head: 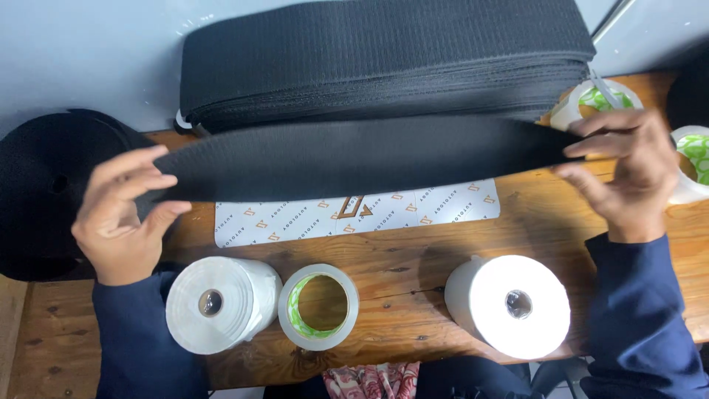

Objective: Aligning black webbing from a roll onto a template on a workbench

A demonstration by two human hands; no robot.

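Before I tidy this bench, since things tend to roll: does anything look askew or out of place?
Nothing stands out. Both hands, left hand and right hand, hold the black strip flat. The white rolls and tape ring lie tidily on the wooden table.

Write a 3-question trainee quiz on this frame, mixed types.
1. True or false: both hands hold the black strip above the table.
2. How many white rolls lie at the near edge? A) one B) two C) four
3. Fill in: between the white rolls lies a ____ roll with a green core.

Key: 1 true; 2 B; 3 tape.
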